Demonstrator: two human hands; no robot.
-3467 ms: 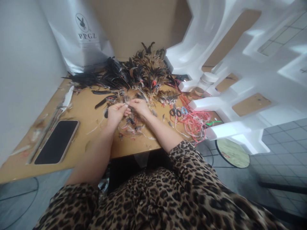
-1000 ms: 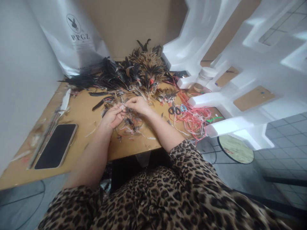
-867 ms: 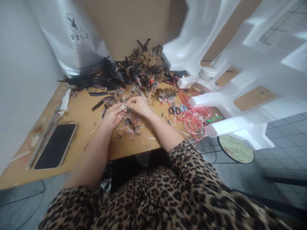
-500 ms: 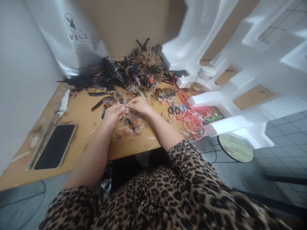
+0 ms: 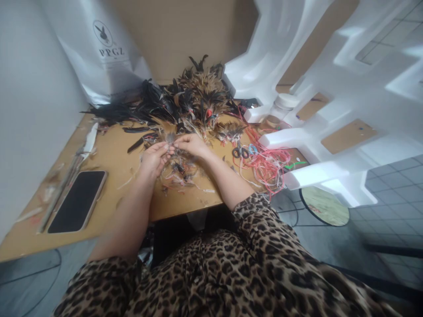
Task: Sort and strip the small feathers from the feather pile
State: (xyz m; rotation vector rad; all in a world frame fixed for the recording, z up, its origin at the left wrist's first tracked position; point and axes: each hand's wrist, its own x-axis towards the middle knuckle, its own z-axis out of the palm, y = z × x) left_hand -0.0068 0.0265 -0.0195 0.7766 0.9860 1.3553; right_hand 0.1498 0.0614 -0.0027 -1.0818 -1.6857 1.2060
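My left hand [image 5: 156, 157] and my right hand [image 5: 191, 145] meet over the table [image 5: 114, 154], fingertips pinched close together. Between them is a small feather [image 5: 169, 135], brownish grey and fluffy, its tip pointing away from me. Both hands are closed on its lower end; the fingers partly hide it. Loose feather scraps and bits of string [image 5: 180, 176] lie just below the hands. Beyond them rises a heap of brown and black feathers [image 5: 206, 88], with long black feathers [image 5: 132, 110] spread to the left.
A phone [image 5: 78, 201] lies at left beside a thin rod [image 5: 61, 193]. Scissors [image 5: 240, 152] rest near tangled pink string [image 5: 269, 165]. White foam pieces [image 5: 310, 171] overhang the right side, by a lidded jar [image 5: 284, 103]. A silver bag [image 5: 115, 66] stands at back left.
The hands stay in nearly the same place, with only a slight shift of the fingertips at the feather. The whole view has moved very slightly.
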